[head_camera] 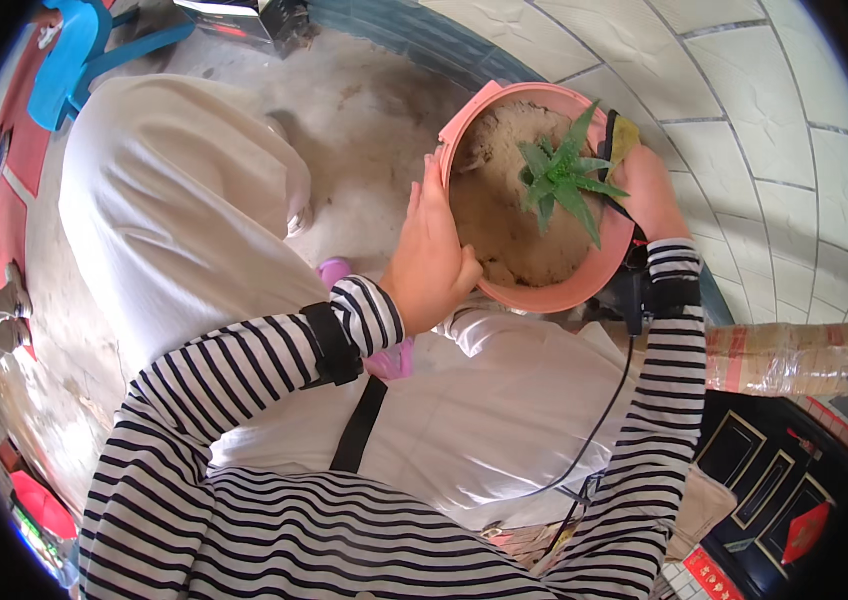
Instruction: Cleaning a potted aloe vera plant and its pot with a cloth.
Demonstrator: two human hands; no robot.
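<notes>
A pink plastic pot (544,298) of light brown soil (502,225) is in front of me, slightly right of the middle. A spiky green aloe-like plant (560,176) grows in the soil, nearer the right rim. My left hand (431,255) grips the pot's left side, its fingers laid along the outer wall and the thumb at the rim. My right hand (650,191) is at the right rim, holding a yellow cloth (623,144) with a black edge against the pot. The right fingertips are partly hidden behind the cloth.
A tiled wall (739,97) rises close to the right of the pot. A taped cardboard piece (784,358) lies beside my right forearm. At the upper left are a blue plastic chair (71,60) and a box (236,21). A black cable (604,435) hangs by my right arm.
</notes>
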